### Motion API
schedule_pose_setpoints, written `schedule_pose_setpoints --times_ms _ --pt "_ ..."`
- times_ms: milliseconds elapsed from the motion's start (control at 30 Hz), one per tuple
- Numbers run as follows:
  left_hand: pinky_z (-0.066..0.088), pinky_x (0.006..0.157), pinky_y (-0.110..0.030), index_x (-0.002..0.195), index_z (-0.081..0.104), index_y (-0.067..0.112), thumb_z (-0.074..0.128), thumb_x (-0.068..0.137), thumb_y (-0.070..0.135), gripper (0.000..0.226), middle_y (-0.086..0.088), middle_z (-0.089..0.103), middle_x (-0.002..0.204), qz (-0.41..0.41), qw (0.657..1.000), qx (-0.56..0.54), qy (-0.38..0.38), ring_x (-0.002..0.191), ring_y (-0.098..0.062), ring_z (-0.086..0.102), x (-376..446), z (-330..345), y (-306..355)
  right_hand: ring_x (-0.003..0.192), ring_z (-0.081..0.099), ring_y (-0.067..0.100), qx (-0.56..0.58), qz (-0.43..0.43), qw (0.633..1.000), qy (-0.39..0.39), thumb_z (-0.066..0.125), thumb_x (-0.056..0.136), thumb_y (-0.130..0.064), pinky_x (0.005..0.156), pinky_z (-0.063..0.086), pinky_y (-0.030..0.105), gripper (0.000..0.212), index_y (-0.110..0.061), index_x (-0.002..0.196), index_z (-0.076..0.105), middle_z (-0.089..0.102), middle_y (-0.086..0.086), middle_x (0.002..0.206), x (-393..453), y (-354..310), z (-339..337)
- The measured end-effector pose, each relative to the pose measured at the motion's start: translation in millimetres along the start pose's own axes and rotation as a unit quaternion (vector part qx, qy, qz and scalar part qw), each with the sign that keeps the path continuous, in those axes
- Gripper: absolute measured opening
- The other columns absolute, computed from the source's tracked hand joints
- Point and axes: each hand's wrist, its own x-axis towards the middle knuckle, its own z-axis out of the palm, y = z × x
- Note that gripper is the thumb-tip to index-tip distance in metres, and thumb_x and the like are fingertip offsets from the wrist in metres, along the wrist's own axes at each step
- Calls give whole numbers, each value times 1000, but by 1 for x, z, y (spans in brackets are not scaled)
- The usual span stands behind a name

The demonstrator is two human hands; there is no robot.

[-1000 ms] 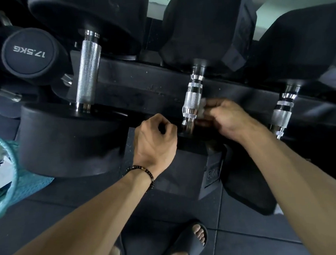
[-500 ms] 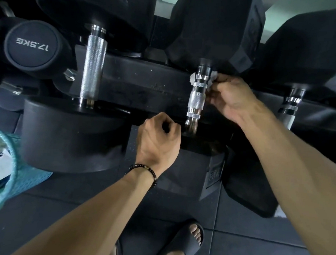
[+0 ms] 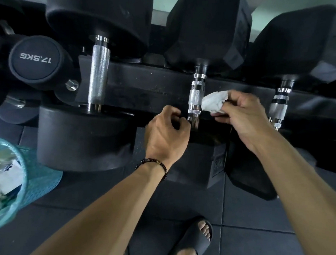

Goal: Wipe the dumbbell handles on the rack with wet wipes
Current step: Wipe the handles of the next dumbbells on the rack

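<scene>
Right hand (image 3: pixel 242 118) pinching a crumpled white wet wipe (image 3: pixel 214 102) at fingertips, wipe touching the right side of the middle dumbbell handle (image 3: pixel 196 98) on the rack (image 3: pixel 140 89), hand itself just beside and right of that handle. Left hand (image 3: pixel 166 133) curled loosely at the handle's lower end, against the near head; whether gripping anything, cannot tell. Beaded bracelet (image 3: pixel 153 163) on left wrist. Knurled handle (image 3: pixel 97 72) further left, banded handle (image 3: pixel 279 103) further right. Teal mesh basket (image 3: pixel 28 189) on floor at left.
</scene>
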Motion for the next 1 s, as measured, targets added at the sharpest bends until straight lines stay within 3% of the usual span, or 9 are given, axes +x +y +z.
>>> schedule_pose_setpoints --times_ms 67,133,267,400,567,667,733,833,1000 --pt "53 90 -39 123 60 22 54 93 38 34 5 67 99 67 998 15 -9 92 -13 64 0 -1 -1 87 73 11 -2 -13 1000 8 58 93 -3 79 58 27 27 -24 100 74 76 -5 95 -17 -8 9" --pt "53 93 -35 137 53 24 57 97 39 43 3 64 111 125 991 16 -36 96 -9 63 1 -5 2 86 73 10 12 -19 999 34 63 91 -5 78 59 26 24 -26 96 73 76 -4 93 -30 -13 16" --pt "58 79 -31 113 69 20 66 94 30 22 6 69 102 193 977 -26 -85 88 -7 66 8 -14 14 80 75 15 90 7 994 59 73 86 -9 75 59 27 12 -20 88 73 77 -1 84 -45 -19 21" --pt "56 71 -21 85 73 14 74 88 21 8 8 72 81 143 979 -88 -115 76 -3 68 25 -22 22 87 74 17 139 29 987 75 62 96 -17 83 58 32 10 -16 101 71 77 3 92 -49 -16 23" --pt "61 72 -40 83 57 25 80 79 28 24 4 70 79 38 991 -128 -11 72 -17 72 61 -14 25 81 64 2 73 56 976 200 60 96 -29 69 46 11 14 -25 94 73 72 -11 86 -59 4 43" --pt "60 67 -39 72 48 28 80 74 24 32 0 68 73 24 985 -163 57 69 -18 71 85 1 42 94 63 9 8 53 977 205 56 95 -32 88 49 31 15 -37 87 68 69 -15 91 -59 11 63" --pt "58 69 -24 65 52 25 80 77 23 30 8 65 68 32 984 -143 99 69 -6 66 91 10 45 95 64 12 -35 43 972 226 54 93 -30 92 49 40 20 -40 79 64 69 -14 91 -58 11 71" --pt "50 70 -8 76 74 18 79 80 22 8 13 70 73 48 987 -131 75 72 2 67 86 17 36 86 64 17 -57 34 968 244 49 90 -28 84 51 38 23 -24 87 72 70 -2 87 -58 14 72" --pt "53 81 -11 96 78 15 79 82 16 14 11 75 88 43 990 -135 11 85 2 69 80 10 27 87 63 23 -84 22 964 250 40 80 -32 86 49 48 38 -14 90 73 70 2 84 -58 11 75"
